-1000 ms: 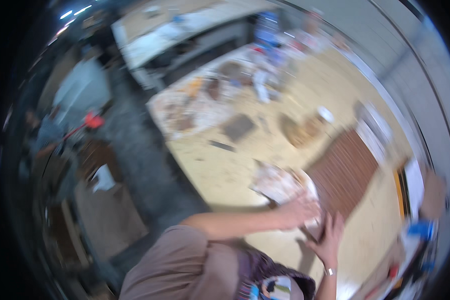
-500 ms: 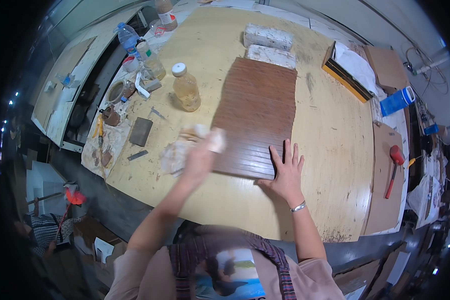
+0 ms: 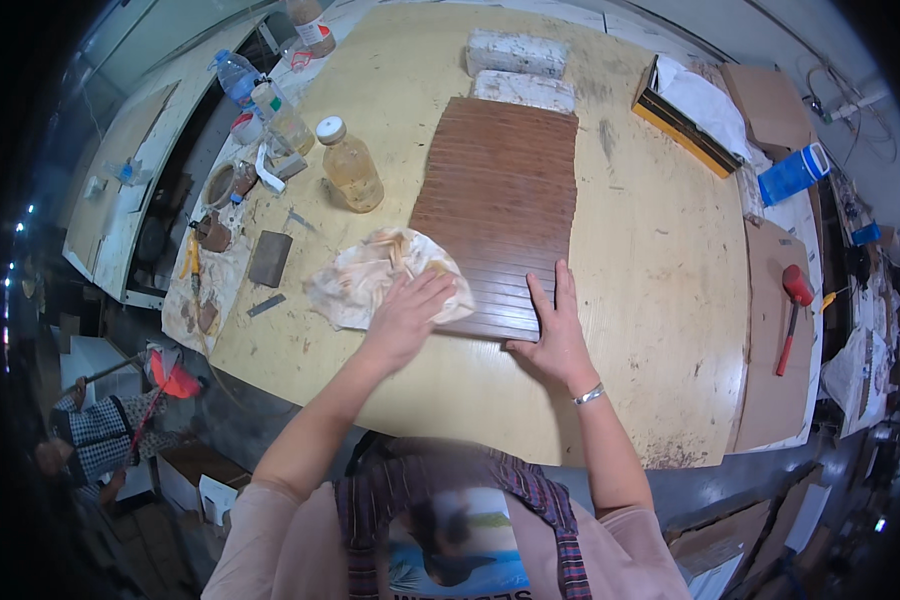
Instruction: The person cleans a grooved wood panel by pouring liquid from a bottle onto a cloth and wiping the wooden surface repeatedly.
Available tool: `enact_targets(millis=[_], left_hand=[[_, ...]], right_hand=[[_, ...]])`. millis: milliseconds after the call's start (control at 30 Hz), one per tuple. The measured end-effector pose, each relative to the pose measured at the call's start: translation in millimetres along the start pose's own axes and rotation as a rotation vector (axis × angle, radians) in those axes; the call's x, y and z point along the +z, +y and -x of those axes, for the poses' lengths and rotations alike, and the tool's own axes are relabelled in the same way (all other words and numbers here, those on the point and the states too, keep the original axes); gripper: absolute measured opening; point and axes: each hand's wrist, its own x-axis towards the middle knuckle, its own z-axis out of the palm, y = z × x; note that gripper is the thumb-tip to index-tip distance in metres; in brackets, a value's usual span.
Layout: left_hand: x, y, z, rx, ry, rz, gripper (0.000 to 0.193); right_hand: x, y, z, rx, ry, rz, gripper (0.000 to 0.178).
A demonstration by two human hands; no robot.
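A brown grooved wooden panel (image 3: 502, 190) lies lengthwise on the table, the strips at its near end shinier than the rest. My left hand (image 3: 407, 312) holds a stained white cloth (image 3: 365, 275) down at the panel's near left corner, fingers extended over it. Part of the cloth spreads off the panel onto the table. At the near right corner rests my right hand (image 3: 560, 335), open, its fingers along the right edge and its thumb by the near edge. Left of the panel stands a capped bottle of yellowish liquid (image 3: 351, 170).
Two white-wrapped blocks (image 3: 515, 55) lie beyond the panel. A dark block (image 3: 270, 259), metal strip (image 3: 266, 305) and several bottles are leftward. To the right are an open box (image 3: 685, 115), a blue container (image 3: 793, 175) and a red mallet (image 3: 796, 290). Someone is at lower left.
My left hand has pressed down on the cloth, now spread wider over the panel's corner. The panel appears slightly shifted left and up in view; my right hand stays at its edge.
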Motion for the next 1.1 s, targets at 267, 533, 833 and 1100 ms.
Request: enact_targets(millis=[267,533,833,1100], left_hand=[[-31.8,0.1,-2.3,-0.556,-0.230,0.177,0.031],[-29.1,-46.3,42.7,-0.888,0.040,0.566,0.027],[25.2,-83.7,-64.7,-1.094,0.344,1.370,0.027],[57.4,-76.8,-83.6,-1.112,0.174,1.475,0.033]], right_hand=[[-2.5,2.2,-2.4,-0.006,0.002,0.008,0.103],[-9.2,-1.0,-3.1,0.050,-0.007,-0.067,0.102],[-17.0,69.8,-89.2,0.178,0.130,-0.738,0.098],[6.1,69.5,-128.5,0.169,0.207,-0.852,0.092]])
